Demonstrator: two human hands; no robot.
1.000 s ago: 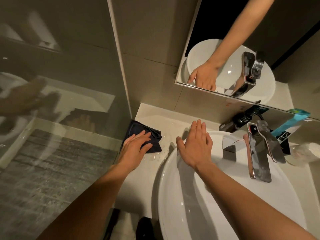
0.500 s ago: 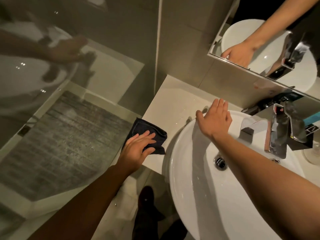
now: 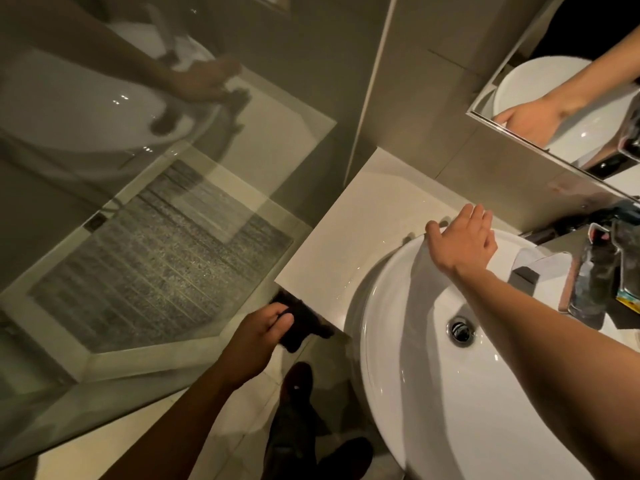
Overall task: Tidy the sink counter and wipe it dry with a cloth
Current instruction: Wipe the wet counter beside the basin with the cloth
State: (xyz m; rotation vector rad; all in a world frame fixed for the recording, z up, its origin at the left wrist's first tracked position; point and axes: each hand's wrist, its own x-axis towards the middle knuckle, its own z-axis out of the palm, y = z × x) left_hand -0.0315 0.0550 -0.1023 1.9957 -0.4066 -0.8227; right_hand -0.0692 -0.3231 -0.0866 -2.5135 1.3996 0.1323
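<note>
The left hand (image 3: 258, 336) grips the dark cloth (image 3: 299, 318) at the counter's (image 3: 363, 237) near edge — cloth hanging off beyond the fingers. The right hand (image 3: 462, 242) rests flat, fingers spread, on the basin (image 3: 433, 393) rim.

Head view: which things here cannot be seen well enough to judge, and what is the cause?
- Cloth: dark and blurred at the counter corner; the left hand covers part, so grip and contact are unclear.
- Faucet: motion-blurred, with the frame's right edge close by.
- Items behind the faucet: cut off and dim; unidentifiable.
- Right hand: its palm side on the basin rim is hidden.
</note>
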